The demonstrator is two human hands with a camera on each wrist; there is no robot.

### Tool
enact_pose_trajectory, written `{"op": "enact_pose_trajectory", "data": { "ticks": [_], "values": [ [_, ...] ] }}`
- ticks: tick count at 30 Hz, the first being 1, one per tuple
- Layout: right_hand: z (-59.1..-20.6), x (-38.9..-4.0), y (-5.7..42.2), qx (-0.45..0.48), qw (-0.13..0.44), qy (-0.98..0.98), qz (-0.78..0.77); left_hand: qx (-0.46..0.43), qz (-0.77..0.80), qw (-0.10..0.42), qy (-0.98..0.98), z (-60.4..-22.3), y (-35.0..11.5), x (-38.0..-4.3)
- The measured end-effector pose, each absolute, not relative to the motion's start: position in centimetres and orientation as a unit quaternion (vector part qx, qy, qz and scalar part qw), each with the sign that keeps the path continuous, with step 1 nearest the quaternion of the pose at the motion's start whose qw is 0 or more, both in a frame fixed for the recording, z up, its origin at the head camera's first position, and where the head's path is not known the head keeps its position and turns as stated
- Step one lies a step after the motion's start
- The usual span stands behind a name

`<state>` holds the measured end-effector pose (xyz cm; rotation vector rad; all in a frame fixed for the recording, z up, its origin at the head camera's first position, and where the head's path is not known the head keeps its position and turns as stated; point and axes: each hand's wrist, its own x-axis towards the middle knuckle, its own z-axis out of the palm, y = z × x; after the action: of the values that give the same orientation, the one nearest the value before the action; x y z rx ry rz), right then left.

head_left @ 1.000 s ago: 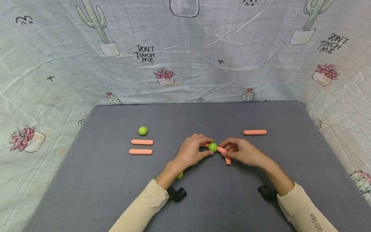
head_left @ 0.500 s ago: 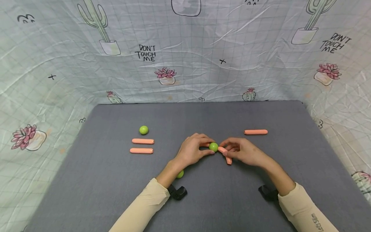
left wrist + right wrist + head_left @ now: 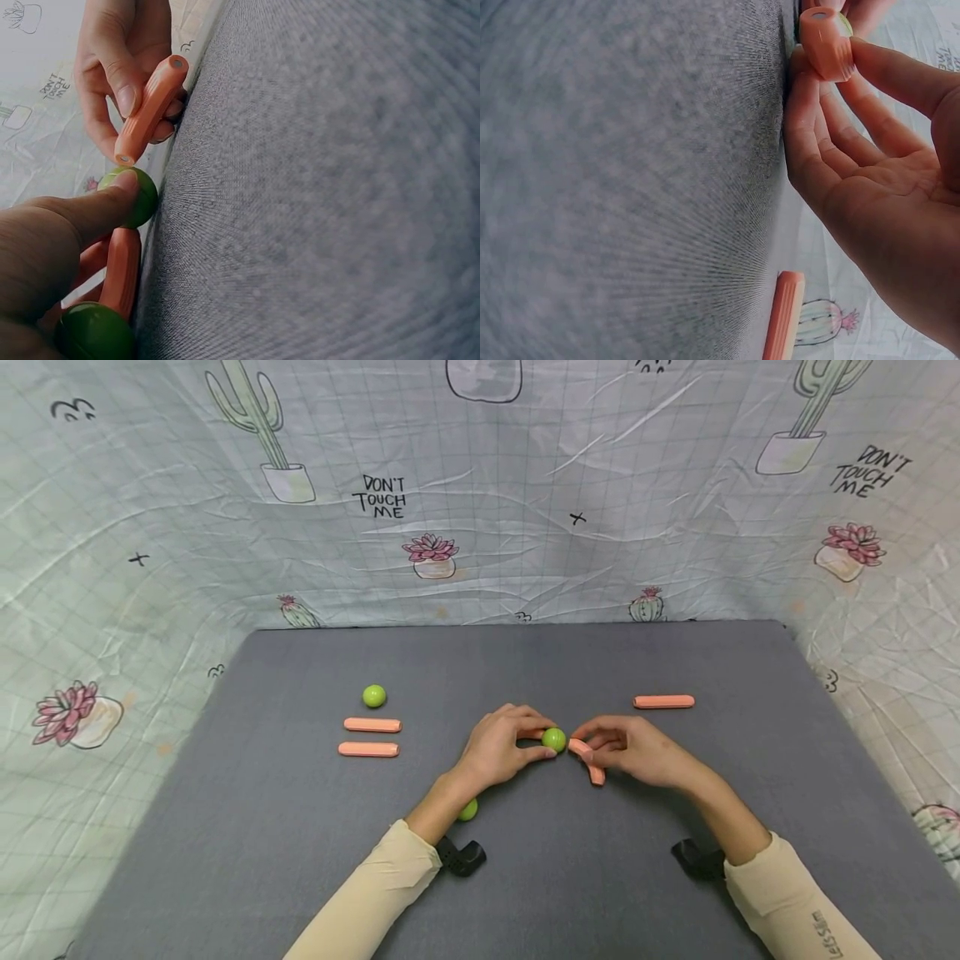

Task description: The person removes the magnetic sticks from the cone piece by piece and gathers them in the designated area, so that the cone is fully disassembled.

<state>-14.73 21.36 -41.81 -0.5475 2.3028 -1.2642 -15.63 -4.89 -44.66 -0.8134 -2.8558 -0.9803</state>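
Note:
My left hand point(image 3: 495, 747) pinches a green ball point(image 3: 554, 740) between thumb and fingers. A straight-looking orange rod point(image 3: 121, 270) runs from that ball under the left hand to a second green ball point(image 3: 96, 334) near the palm; whether they are joined is hard to see. My right hand point(image 3: 637, 752) holds a curved orange rod point(image 3: 596, 774) between thumb and fingers. One end of the curved rod faces the pinched ball with a small gap in the head view. Small grey discs show in the rod's ends point(image 3: 177, 63) in the left wrist view.
Left on the grey table point(image 3: 300, 860) lie a green ball point(image 3: 374, 697) and two orange rods, an upper one point(image 3: 372, 725) and a lower one point(image 3: 368, 749). Another orange rod point(image 3: 663, 702) lies beyond my right hand. A printed cloth point(image 3: 487, 568) hangs behind.
The curved rod in my right hand has shifted slightly right, away from the green ball, and a narrow gap now shows. My left hand keeps its hold on the ball.

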Motion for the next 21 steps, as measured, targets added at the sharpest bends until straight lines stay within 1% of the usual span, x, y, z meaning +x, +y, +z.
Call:
{"op": "enact_pose_trajectory", "data": {
  "ticks": [9,14,21],
  "values": [
    [-41.5,-14.6,21.7,-0.203,0.233,0.821,-0.481,-0.256,-0.318,0.000,-0.913,-44.6,-4.6,-15.5],
    [-41.4,-14.4,21.9,-0.184,0.244,0.812,-0.498,-0.248,-0.323,-0.007,-0.913,-44.7,-4.6,-15.4],
    [-41.2,-14.2,22.5,-0.177,0.235,0.809,-0.509,-0.249,-0.319,-0.001,-0.915,-44.8,-4.8,-15.4]
  ]
}}
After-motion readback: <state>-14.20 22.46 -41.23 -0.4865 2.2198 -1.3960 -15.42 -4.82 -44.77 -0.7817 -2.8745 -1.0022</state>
